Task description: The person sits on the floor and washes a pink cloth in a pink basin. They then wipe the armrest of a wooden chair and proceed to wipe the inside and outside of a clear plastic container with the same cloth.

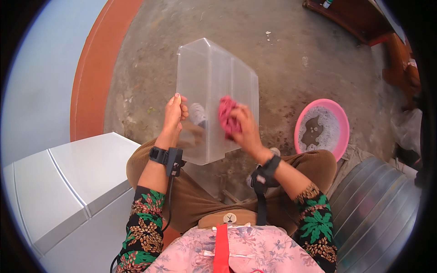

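A clear plastic bin, like a drawer [193, 75], is held up on end in front of me, between my knees. My left hand [175, 111] grips its left edge, with the thumb up and the fingers curled. On the bin's right-hand side my right hand [246, 129] presses a bunched pink-red cloth [228, 114]; this hand is slightly blurred. A shoe shows through the clear plastic. To the right, on the floor, stands a pink basin [344, 126] with sudsy water in it.
A white cabinet or appliance with door seams [95, 160] stands at my left, by a blue wall with a red-brown base band [90, 75]. A ribbed metal container [375, 201] is close at my right. Reddish wooden furniture [344, 17] stands at the upper right.
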Tool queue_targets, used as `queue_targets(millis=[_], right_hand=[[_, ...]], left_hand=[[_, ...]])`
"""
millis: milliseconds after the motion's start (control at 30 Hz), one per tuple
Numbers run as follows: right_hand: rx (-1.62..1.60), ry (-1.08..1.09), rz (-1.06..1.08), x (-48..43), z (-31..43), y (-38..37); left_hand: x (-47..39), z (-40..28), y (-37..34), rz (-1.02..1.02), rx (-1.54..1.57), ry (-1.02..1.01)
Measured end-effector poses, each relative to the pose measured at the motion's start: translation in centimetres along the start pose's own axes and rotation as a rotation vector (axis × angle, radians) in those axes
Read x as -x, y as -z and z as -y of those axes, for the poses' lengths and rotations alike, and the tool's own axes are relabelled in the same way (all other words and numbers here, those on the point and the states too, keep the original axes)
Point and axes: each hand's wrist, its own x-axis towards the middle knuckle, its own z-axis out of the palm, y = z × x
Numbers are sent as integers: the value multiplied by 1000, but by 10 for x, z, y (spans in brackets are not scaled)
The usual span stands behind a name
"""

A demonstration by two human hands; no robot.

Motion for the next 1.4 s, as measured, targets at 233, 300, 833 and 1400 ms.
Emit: queue_targets(millis=[233, 300, 833, 1400], right_hand=[[156, -259, -224, -27, -23, -33], [195, -515, -214, -74, -77, -22], [1086, -397, 306, -210, 80, -48], [1619, -342, 589, -225, 39, -132]], left_hand=[[10, -17, 30, 59, -23, -3], [-35, -20, 10, 101, -9, -5], [-71, 3, -38, 550, 166, -55], [-63, 22, -49, 713, 178, -223]])
